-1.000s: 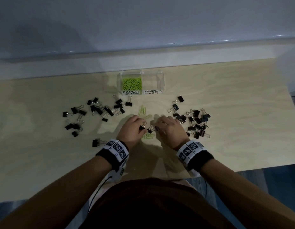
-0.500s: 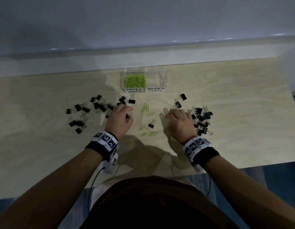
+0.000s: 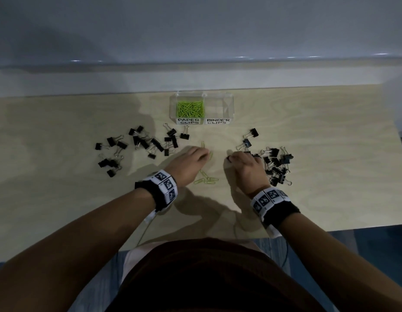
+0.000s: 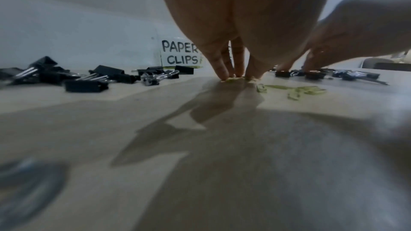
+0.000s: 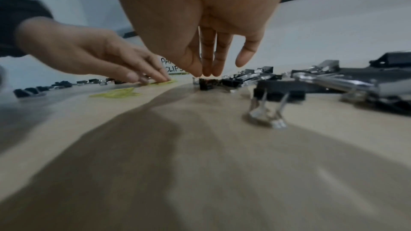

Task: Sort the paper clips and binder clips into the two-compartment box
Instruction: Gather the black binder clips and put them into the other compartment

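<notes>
The clear two-compartment box (image 3: 232, 102) stands at the table's far middle. Its left half, labelled PAPER CLIPS, holds green paper clips (image 3: 190, 108). No clips show in the half labelled BINDER CLIPS (image 3: 218, 121). My left hand (image 3: 206, 155) lies with straight fingers, their tips pressing on a green paper clip (image 4: 231, 80) on the table. My right hand (image 3: 230, 159) is just to its right; thumb and two fingers (image 5: 208, 72) pinch a small black binder clip (image 5: 206, 83) that rests on the table. More loose paper clips (image 3: 206, 180) lie between my wrists.
Black binder clips are scattered in a left group (image 3: 150, 144), a far-left group (image 3: 110, 158) and a dense right pile (image 3: 276, 165) beside my right hand. A few more (image 3: 249, 139) lie between that pile and the box. The table's near edge (image 3: 330, 228) is close to my body.
My hands parted from the middle. The left hand then came right onto the paper clips. The binder clip that lay in the middle now sits under my right fingertips.
</notes>
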